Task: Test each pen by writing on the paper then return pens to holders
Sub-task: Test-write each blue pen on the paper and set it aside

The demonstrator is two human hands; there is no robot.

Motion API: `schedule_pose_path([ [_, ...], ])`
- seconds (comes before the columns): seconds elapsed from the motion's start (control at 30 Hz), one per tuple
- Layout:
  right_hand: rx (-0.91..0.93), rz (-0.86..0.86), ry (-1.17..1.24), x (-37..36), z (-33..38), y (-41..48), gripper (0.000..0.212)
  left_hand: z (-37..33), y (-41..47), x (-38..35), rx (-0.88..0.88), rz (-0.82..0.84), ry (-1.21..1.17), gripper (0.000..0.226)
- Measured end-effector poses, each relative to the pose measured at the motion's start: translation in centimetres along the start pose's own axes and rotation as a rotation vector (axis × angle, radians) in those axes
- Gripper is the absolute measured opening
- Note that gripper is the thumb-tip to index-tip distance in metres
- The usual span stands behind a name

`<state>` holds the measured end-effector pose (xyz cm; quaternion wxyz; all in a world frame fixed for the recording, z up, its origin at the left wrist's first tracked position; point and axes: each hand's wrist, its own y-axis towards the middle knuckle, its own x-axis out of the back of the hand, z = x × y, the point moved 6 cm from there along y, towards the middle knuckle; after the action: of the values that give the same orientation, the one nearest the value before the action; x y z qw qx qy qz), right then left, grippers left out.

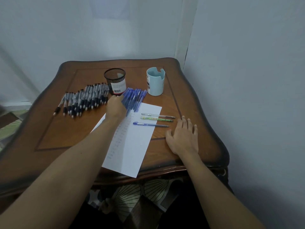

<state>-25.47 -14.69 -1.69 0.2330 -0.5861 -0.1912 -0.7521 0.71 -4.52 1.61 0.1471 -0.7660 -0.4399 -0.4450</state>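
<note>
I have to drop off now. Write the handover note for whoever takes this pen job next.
Left hand: reaching onto the bunch of blue pens; whether it grips one cannot be told.
Right hand: open, flat on the wooden table, holding nothing.
Black-grip pens lie in a row left of the black mesh holder. Three loose pens lie across the paper's right edge.
Done: test marks on the paper.
Left: no pens show in the mesh holder or the light blue cup; all pens lie out on the table.
</note>
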Motion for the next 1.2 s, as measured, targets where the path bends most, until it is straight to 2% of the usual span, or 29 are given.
schedule_pose_path([
  [0.13,-0.003,0.003,0.007,0.0,0.1,0.0,0.066,-1.3,-1.7,0.7,-0.145,-0.082,0.044,0.033],
  [0.23,-0.002,0.009,0.01,0.0,0.1,0.0,0.067,-1.8,-3.4,0.1,-0.258,-0.029,0.039,0.024],
  [0.37,-0.004,0.012,0.011,0.1,0.1,-0.1,0.066,-1.7,-5.9,-0.7,-0.215,0.093,0.085,0.025],
  [0.47,-0.005,0.005,0.016,0.2,0.1,-0.2,0.066,-1.4,-7.5,-1.4,-0.248,0.162,0.165,0.031],
  [0.67,-0.003,0.001,0.024,0.2,0.1,-0.2,0.065,-1.7,-8.0,-0.5,-0.312,0.198,0.056,0.017],
  [0.77,-0.003,0.012,0.029,0.2,0.1,-0.2,0.065,-1.6,-8.2,0.9,-0.245,0.201,-0.195,0.016],
  [0.87,0.002,0.014,0.034,0.2,0.1,-0.3,0.065,-1.1,-8.7,2.7,-0.042,0.179,-0.638,0.018],
  [1.0,0.014,0.01,0.035,0.3,0.1,-0.4,0.064,-1.4,-9.4,4.0,0.062,0.246,-1.087,0.029],
  [1.2,0.014,0.01,0.033,0.3,0.2,-0.5,0.064,-1.8,-10.2,4.1,0.327,0.211,-1.401,0.035],
])
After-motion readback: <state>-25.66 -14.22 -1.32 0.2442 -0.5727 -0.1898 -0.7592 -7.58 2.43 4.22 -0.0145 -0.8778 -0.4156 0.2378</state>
